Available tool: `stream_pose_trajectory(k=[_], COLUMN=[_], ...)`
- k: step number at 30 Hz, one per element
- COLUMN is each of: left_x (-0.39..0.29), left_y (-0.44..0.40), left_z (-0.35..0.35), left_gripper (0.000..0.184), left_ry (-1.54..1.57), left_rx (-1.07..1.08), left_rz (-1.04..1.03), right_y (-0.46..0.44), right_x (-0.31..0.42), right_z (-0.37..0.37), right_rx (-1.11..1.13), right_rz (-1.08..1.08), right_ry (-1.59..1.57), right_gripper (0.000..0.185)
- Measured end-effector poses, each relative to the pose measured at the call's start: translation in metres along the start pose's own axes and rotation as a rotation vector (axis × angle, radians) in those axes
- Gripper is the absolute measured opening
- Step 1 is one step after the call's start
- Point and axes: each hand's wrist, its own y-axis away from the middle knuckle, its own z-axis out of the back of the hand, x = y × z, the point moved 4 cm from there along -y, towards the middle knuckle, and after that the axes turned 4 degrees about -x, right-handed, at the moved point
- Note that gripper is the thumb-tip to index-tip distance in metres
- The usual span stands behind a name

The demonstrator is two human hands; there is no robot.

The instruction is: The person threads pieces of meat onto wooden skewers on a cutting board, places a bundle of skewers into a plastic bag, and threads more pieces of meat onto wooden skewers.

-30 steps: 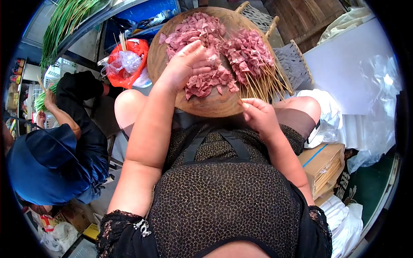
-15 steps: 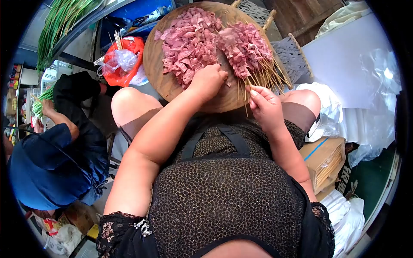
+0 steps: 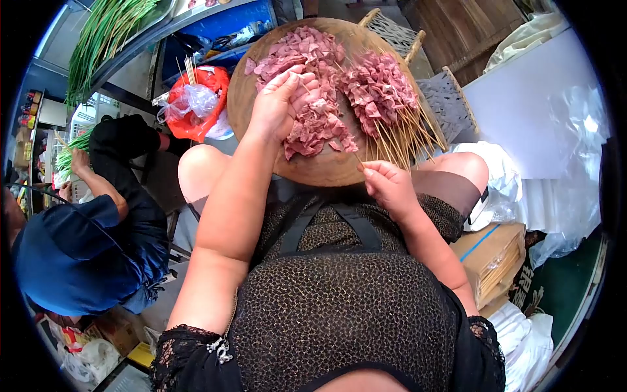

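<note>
On the round wooden board in front of me lies a pile of pink meat pieces. To its right is a bunch of meat skewers, their bare sticks pointing toward me. My right hand pinches the near end of a thin bamboo skewer, whose far part runs to the meat at the pile's front edge. Above the left part of the pile, my left hand is raised, its palm partly turned up and fingers apart. Any small piece in it cannot be made out.
A red plastic bag with thin sticks stands left of the board. Further left sits a person in dark blue, with green stalks by their hand. A woven stool is behind the board, a cardboard box at right.
My left hand has lifted off the meat, moved left and opened. The right hand, pinching a skewer, has shifted slightly left and toward me. The whole view has moved a little.
</note>
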Motion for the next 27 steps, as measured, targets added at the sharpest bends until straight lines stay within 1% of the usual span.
stream_pose_trajectory(k=[2, 4, 8, 10, 13, 16, 18, 21, 27], left_x=[0.003, 0.003, 0.003, 0.002, 0.001, 0.001, 0.002, 0.001, 0.001], left_y=[-0.001, 0.0, 0.001, 0.002, 0.008, 0.009, 0.009, 0.009, 0.015], left_z=[0.001, 0.001, -0.002, -0.004, -0.009, -0.009, -0.007, -0.006, -0.01], left_gripper=[0.031, 0.032, 0.032, 0.024, 0.024, 0.025, 0.027, 0.03, 0.03], left_ry=[0.014, 0.02, 0.022, 0.094, 0.065, 0.042, 0.02, -0.002, -0.06], left_rx=[0.014, -0.022, 0.01, 0.015, -0.005, 0.002, 0.02, 0.058, 0.083], left_rz=[0.018, 0.03, 0.035, 0.035, 0.053, 0.059, 0.07, 0.1, 0.157], right_y=[0.0, 0.001, 0.0, 0.001, 0.003, 0.002, 0.004, 0.004, 0.004], right_x=[0.0, -0.001, -0.007, -0.007, -0.006, -0.006, 0.0, 0.002, 0.004], right_z=[0.0, 0.002, 0.008, 0.008, 0.009, 0.011, 0.012, 0.017, 0.016], right_rx=[-0.008, -0.017, -0.02, -0.024, -0.056, -0.074, -0.088, -0.095, -0.098], right_rz=[-0.011, -0.022, -0.024, -0.019, -0.017, 0.043, 0.106, 0.163, 0.222], right_ry=[0.004, 0.007, 0.011, 0.002, -0.005, -0.004, 0.103, 0.173, 0.222], right_gripper=[0.021, 0.021, 0.021, 0.021, 0.02, 0.022, 0.023, 0.022, 0.023])
